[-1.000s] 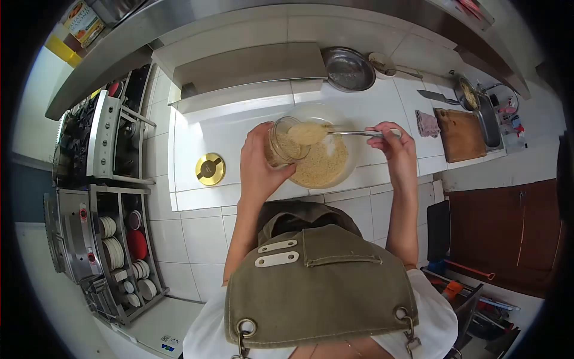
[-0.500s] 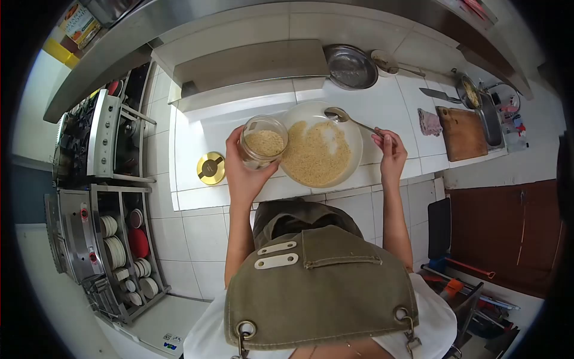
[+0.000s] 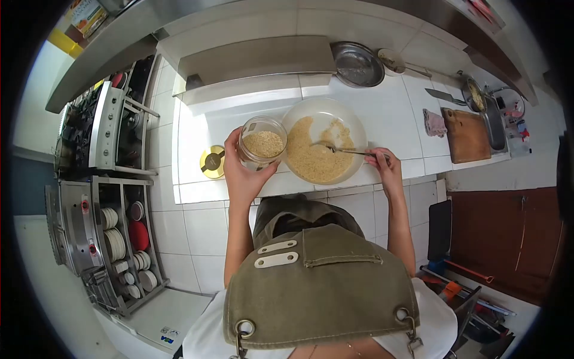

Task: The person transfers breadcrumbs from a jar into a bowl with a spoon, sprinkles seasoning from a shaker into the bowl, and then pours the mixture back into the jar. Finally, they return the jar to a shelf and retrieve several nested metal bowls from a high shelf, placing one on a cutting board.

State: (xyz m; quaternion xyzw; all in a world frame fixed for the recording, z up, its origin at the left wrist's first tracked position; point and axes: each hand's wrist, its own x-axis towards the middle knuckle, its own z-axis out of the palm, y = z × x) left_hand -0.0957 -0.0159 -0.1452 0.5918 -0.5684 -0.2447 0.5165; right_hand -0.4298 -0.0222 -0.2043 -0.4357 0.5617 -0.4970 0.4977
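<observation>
My left hand [image 3: 246, 173] is wrapped round a glass jar [image 3: 263, 142], tilted a little, with pale tan crumbs in it. Beside the jar stands a wide white bowl [image 3: 357, 122] with a layer of similar crumbs [image 3: 317, 161] over its bottom. A metal spoon [image 3: 350, 151] is pinched by its handle in my right hand [image 3: 385, 167], at the bowl's right side. The spoon's tip rests in the crumbs near the bowl's middle. Left of the jar, a round gold lid [image 3: 211, 162] with a dark band lies on the counter.
Behind the bowl sit an oval metal pan [image 3: 357, 64] and a small dish [image 3: 391, 61] with a utensil. To the right are a knife [image 3: 445, 96], a cloth [image 3: 434, 123], and a wooden cutting board [image 3: 466, 136]. A stove [image 3: 104, 128] and a plate rack [image 3: 122, 245] stand left.
The spoon has moved left and down from the bowl's upper rim into the crumbs. My right hand has lowered slightly with it. The crumbs have shifted, and the jar stays in my left hand.
</observation>
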